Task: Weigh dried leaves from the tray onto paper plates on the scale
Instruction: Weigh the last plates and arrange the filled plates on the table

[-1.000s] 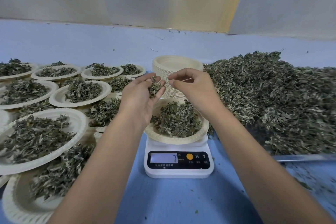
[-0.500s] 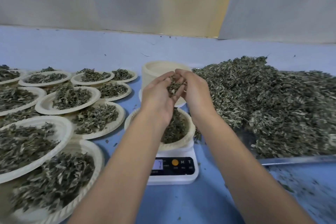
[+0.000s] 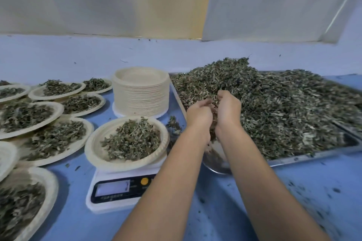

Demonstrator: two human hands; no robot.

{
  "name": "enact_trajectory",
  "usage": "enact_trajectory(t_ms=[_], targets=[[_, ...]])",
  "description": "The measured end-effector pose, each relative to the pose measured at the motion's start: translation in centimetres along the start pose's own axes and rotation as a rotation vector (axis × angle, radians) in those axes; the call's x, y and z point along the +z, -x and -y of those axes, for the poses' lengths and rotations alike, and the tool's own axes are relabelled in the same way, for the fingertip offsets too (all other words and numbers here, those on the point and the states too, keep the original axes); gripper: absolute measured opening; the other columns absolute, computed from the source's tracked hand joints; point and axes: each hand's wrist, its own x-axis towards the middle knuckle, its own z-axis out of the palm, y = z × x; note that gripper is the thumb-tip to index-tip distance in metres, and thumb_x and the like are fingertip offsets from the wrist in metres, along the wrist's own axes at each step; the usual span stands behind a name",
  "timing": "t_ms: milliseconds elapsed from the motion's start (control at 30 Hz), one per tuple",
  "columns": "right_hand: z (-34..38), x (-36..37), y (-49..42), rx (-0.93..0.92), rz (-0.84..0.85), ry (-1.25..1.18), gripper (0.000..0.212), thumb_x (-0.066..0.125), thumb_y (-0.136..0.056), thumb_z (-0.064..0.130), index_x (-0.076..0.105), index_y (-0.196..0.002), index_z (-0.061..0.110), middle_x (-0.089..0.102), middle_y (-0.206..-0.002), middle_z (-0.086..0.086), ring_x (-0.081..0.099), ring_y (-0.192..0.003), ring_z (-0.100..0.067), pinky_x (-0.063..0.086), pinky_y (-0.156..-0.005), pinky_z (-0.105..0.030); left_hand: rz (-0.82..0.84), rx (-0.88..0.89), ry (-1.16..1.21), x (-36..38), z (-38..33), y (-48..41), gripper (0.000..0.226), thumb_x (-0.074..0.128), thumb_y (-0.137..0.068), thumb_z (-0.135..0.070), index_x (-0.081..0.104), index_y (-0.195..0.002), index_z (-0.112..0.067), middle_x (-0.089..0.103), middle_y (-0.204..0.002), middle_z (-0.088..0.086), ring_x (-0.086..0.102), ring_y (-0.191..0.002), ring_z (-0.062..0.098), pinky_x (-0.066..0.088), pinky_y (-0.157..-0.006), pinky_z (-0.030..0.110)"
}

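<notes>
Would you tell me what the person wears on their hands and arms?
Nothing visible: the left hand and right hand are ungloved, both forearms bare with no sleeves, watch or bracelet at the wrists. Fingers are partly hidden in the dried leaves, so rings cannot be ruled out.

Plate stack (image 3: 141, 94) behind scale (image 3: 117, 191), filled plates (image 3: 90, 130) left; near table (image 3: 215, 211) open

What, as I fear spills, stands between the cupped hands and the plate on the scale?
Only the low rim of the tray lies between the plate and the leaves cupped in the left hand and right hand.
</notes>
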Motion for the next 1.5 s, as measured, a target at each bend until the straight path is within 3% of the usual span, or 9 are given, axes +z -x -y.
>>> enact_trajectory(t_ms=[133, 300, 567, 733, 933, 1033, 1133, 1333, 1500], targets=[[-0.2, -0.2, -0.3, 0.013, 0.005, 0.008, 0.016, 0.046, -0.092, 0.016, 0.061, -0.098, 0.015, 0.057, -0.082, -0.004, 0.051, -0.066, -0.016, 0.036, -0.055, -0.027, 0.117, -0.05, -0.129, 0.0, 0.6, 0.0, 0.033, 0.047, -0.092, -0.005, 0.06, -0.121, -0.013, 0.067, -0.102, 0.009, 0.061, -0.095, 0.026, 0.05, -0.085, 0.038], [-0.6, 0.0, -0.3, 0.0, 0.024, 0.009, 0.016, 0.045, -0.09, 0.011, 0.054, -0.077, 0.012, 0.05, -0.066, -0.002, 0.045, -0.06, -0.015, 0.033, -0.055, -0.025, 0.187, -0.096, 0.0, -0.2, 0.0, 0.6, 0.026, 0.038, -0.1, -0.012, 0.064, -0.107, -0.015, 0.062, -0.097, 0.005, 0.053, -0.103, 0.022, 0.041, -0.074, 0.027], [-1.4, 0.3, -0.4, 0.017, 0.008, 0.026, 0.036, 0.044, -0.09, 0.014, 0.04, -0.054, 0.018, 0.039, -0.048, 0.004, 0.038, -0.051, -0.016, 0.03, -0.053, -0.027, 0.236, -0.156, 0.076, 0.2, -0.7, 1.3, 0.03, 0.031, -0.103, -0.02, 0.046, -0.078, -0.015, 0.044, -0.077, 0.001, 0.045, -0.079, 0.016, 0.035, -0.069, 0.025], [-1.3, 0.1, -0.1, 0.013, 0.027, 0.036, 0.029, 0.044, -0.091, 0.017, 0.057, -0.065, 0.016, 0.06, -0.068, -0.005, 0.056, -0.064, -0.022, 0.043, -0.064, -0.031, 0.237, -0.153, 0.087, -0.3, -1.2, 1.7, 0.029, 0.037, -0.102, -0.028, 0.053, -0.082, -0.015, 0.051, -0.075, 0.0, 0.051, -0.07, 0.013, 0.043, -0.063, 0.023], [-0.8, 0.5, 0.6, -0.017, 0.027, -0.062, 0.019, 0.042, -0.096, 0.015, 0.06, -0.101, 0.018, 0.055, -0.075, 0.003, 0.049, -0.066, -0.011, 0.036, -0.058, -0.026, 0.162, -0.051, 0.019, -1.7, -1.7, 1.7, 0.027, 0.042, -0.101, -0.019, 0.053, -0.077, -0.012, 0.052, -0.051, -0.006, 0.047, -0.055, 0.007, 0.036, -0.061, 0.022], [-0.6, 0.9, 1.3, -0.112, 0.052, -0.076, 0.025, 0.04, -0.098, 0.008, 0.058, -0.114, 0.014, 0.061, -0.109, -0.001, 0.058, -0.099, -0.013, 0.044, -0.08, -0.022, 0.163, 0.022, 0.001, -3.0, -2.9, 2.4, 0.024, 0.04, -0.101, -0.016, 0.059, -0.102, -0.002, 0.067, -0.098, 0.011, 0.063, -0.088, 0.016, 0.046, -0.085, 0.029], [-0.6, 2.1, 2.3, -0.165, 0.155, -0.147, 0.023, 0.04, -0.098, 0.003, 0.061, -0.104, 0.01, 0.065, -0.108, -0.007, 0.062, -0.099, -0.015, 0.05, -0.086, -0.023, 0.115, 0.131, -0.025, -5.4, -4.5, 3.1, 0.037, 0.039, -0.1, -0.013, 0.047, -0.132, 0.005, 0.055, -0.132, 0.018, 0.055, -0.119, 0.024, 0.041, -0.101, 0.031], [-1.8, 4.9, 4.4, -0.12, 0.272, -0.106, 0.032, 0.037, -0.102, 0.023, 0.067, -0.093, 0.013, 0.069, -0.091, 0.002, 0.065, -0.087, -0.007, 0.049, -0.075, -0.016, -0.041, 0.315, -0.088, -12.1, -7.1, 4.7, 0.034, 0.036, -0.099, -0.005, 0.047, -0.131, 0.003, 0.052, -0.135, 0.017, 0.051, -0.125, 0.025, 0.039, -0.103, 0.032], [-3.6, 6.2, 5.2, -0.107, 0.284, 0.088, 0.028, 0.044, -0.097, 0.016, 0.066, -0.114, 0.01, 0.067, -0.109, -0.001, 0.061, -0.104, -0.014, 0.045, -0.097, -0.03, -0.325, 0.387, -0.137, -17.8, -7.3, 5.7, 0.022, 0.047, -0.09, -0.006, 0.065, -0.093, -0.016, 0.062, -0.098, -0.001, 0.057, -0.103, 0.015, 0.041, -0.097, 0.031]])
